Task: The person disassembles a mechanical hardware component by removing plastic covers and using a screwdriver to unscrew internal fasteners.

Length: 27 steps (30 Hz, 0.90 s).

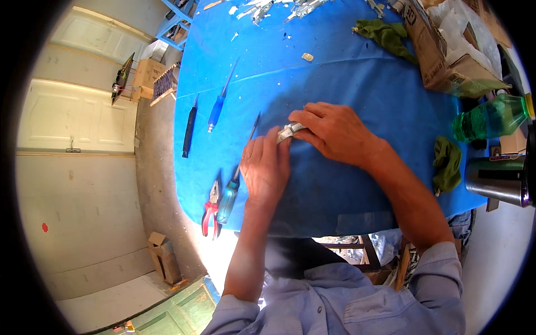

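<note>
A small silvery metal part (288, 132) is held between my two hands above the blue-covered table (329, 201). My left hand (264, 167) pinches its near left end, and my right hand (335, 131) grips the far right end with thumb and fingers. The fingers hide part of it, so its exact kind does not show. Beside my left hand lie a teal-handled screwdriver (228, 202) and pliers with red handles (210, 211). Farther left rest a blue-handled screwdriver (216, 113) and a slim black-handled tool (190, 132).
Several metal parts (259, 10) are heaped at the table's far edge. On the right stand a cardboard box (446, 67), a green bottle (491, 118) and a metal cup (497, 181). Green gloves or cloths (385, 36) lie nearby. A small tan piece (307, 57) sits beyond my hands.
</note>
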Motion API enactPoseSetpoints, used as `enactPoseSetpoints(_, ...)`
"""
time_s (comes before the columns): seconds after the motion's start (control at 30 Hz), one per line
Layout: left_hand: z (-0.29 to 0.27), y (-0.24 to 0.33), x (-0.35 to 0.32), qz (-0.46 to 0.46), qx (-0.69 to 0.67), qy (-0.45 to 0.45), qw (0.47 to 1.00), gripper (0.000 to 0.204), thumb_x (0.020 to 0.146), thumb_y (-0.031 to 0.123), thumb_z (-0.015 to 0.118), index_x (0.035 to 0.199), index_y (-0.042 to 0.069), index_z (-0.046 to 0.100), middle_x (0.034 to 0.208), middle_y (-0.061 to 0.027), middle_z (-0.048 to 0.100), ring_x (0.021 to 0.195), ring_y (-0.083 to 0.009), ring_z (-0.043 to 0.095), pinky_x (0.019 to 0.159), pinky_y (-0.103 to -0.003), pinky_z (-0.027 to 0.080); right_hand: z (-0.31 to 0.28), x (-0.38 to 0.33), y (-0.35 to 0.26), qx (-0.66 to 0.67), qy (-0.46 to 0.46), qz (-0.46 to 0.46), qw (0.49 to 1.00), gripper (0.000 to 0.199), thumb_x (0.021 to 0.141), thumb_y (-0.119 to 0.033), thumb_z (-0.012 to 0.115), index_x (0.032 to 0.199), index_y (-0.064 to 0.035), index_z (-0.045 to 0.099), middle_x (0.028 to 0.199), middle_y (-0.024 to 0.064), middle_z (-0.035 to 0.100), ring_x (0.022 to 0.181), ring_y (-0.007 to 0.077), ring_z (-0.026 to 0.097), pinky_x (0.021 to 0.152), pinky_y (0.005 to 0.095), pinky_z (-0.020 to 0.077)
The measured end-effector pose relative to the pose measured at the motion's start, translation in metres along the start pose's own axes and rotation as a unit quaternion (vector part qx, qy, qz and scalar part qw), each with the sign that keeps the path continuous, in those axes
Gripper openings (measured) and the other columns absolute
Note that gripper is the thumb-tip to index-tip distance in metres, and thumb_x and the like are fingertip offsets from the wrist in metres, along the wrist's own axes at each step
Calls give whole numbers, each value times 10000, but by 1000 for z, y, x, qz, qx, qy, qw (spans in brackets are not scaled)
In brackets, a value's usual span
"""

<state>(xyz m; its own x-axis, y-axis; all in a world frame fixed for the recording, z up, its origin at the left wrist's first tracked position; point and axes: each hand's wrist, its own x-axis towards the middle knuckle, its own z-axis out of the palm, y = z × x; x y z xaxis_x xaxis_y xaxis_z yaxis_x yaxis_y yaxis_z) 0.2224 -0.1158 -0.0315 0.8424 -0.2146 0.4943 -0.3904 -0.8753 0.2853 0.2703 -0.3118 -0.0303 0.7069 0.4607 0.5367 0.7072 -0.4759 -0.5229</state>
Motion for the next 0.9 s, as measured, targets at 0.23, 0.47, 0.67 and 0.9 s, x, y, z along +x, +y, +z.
enactPoseSetpoints(0.23,-1,-1,-1,5,11,-4,1000,133,912,84,692,1016,16,643,890,-149,674,811,-346,641,714,-446,498,-2,-1,1,8,-14,0,1000,243,935,-235,649,1114,-73,626,954,105,636,908,330,640,745,442,523)
enactPoseSetpoints(0.47,-1,0,-2,6,19,-17,1000,119,923,100,684,988,12,636,871,-156,669,797,-354,644,698,-448,500,-3,2,-1,-6,8,-39,999,389,890,-146,691,1261,-46,634,1102,125,676,995,322,652,835,413,551)
enactPoseSetpoints(0.67,-1,-1,-2,-1,9,-13,1000,117,946,137,665,958,24,637,830,-162,664,757,-366,652,666,-456,499,-1,1,0,-16,-9,-36,999,321,898,-148,680,1200,-45,644,1019,108,664,921,307,640,788,405,540)
enactPoseSetpoints(0.9,2,0,-3,-26,12,-12,1000,112,958,171,669,940,64,640,692,-131,637,620,-339,640,563,-440,483,6,0,4,-11,-13,-27,999,171,898,-166,685,1024,-59,639,888,83,619,842,299,614,723,411,510)
